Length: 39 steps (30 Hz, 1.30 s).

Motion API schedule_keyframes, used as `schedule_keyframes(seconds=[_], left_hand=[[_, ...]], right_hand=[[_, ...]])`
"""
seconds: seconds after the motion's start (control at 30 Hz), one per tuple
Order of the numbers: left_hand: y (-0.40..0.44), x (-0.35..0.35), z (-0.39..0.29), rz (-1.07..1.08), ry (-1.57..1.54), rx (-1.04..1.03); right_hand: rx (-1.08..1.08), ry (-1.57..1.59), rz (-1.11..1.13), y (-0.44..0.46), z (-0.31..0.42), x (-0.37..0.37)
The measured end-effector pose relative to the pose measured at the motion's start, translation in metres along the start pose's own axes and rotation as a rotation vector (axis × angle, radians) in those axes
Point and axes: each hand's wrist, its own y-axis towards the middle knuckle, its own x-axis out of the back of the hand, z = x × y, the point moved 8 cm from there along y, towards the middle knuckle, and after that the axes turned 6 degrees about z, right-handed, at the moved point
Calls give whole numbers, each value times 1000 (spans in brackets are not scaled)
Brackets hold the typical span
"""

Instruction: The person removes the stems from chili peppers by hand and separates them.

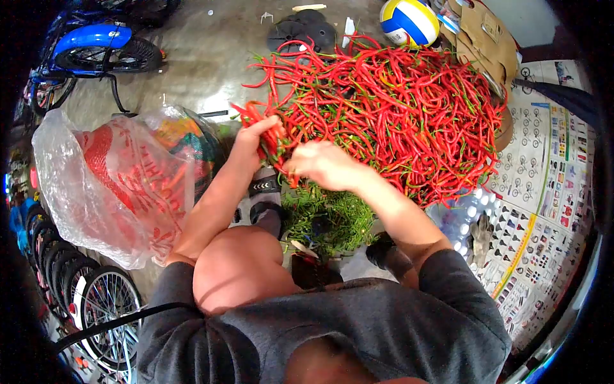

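A wide heap of long red chili peppers (396, 115) with green stems covers the floor in front of me. My left hand (259, 137) is closed around a bunch of red chili peppers (272, 144) at the heap's left edge. Beside it, my right hand (323, 164) has its fingers curled in at the lower side of that bunch; what they pinch, if anything, is hidden. Below both hands, between my feet, lies a pile of green chili stems (332, 221).
To the left stands a clear plastic bag (109, 185) with red print. A blue-fendered bike (96, 41) is at the back left, bicycle wheels (109, 313) at lower left. A volleyball (409, 22) and cardboard (480, 38) border the heap; printed sheets (524, 211) lie right.
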Motion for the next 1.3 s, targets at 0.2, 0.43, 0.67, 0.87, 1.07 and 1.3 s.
schedule_keyframes(seconds=[0.2,0.43,0.67,0.87,1.07,1.3], left_hand=[[-2,14,-2,-40,-23,11],[-7,2,-10,-22,-10,-46],[1,18,16,60,-18,117],[-12,-22,45,203,-112,371],[-7,-16,51,223,-154,338],[-20,-17,55,269,296,363]], right_hand=[[-728,7,9,8,-145,-41],[-1044,-72,119,14,-165,-67],[-740,129,-519,-16,-149,-2],[-626,655,-746,-28,-78,27],[-567,1007,-699,-27,-42,-12],[-696,1752,3,-38,-21,-79]])
